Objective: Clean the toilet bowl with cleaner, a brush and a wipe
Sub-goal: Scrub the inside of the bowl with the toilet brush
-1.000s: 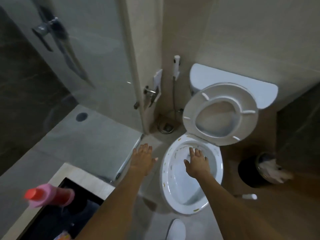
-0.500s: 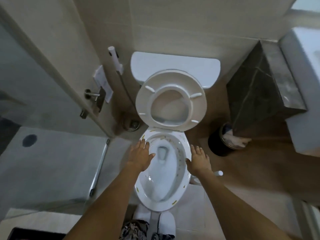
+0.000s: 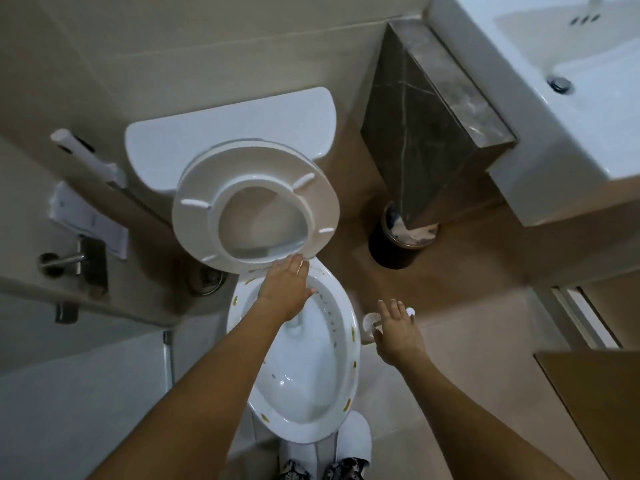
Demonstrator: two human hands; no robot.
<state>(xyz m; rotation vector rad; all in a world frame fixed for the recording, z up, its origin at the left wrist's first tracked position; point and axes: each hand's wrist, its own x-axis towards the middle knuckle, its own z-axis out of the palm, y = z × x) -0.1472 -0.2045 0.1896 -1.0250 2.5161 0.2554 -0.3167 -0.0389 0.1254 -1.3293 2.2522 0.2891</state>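
Observation:
The white toilet bowl lies below me with yellow-brown specks along its rim and inner wall. Its seat and lid are raised against the cistern. My left hand hovers flat and empty over the back of the bowl, fingertips close to the seat's lower edge. My right hand is spread, palm down, to the right of the bowl, right over a white brush holder on the floor. A white knob, possibly the brush handle, shows by its fingers. No cleaner bottle or wipe is in view.
A dark bin holding crumpled tissue stands right of the toilet under a dark marble block. A white basin fills the top right. On the left wall are a bidet sprayer, a paper holder and the glass shower partition.
My view swung right and down, so the toilet is now below centre. The left hand moved up toward the seat; the right hand moved off the bowl's rim to the brush holder.

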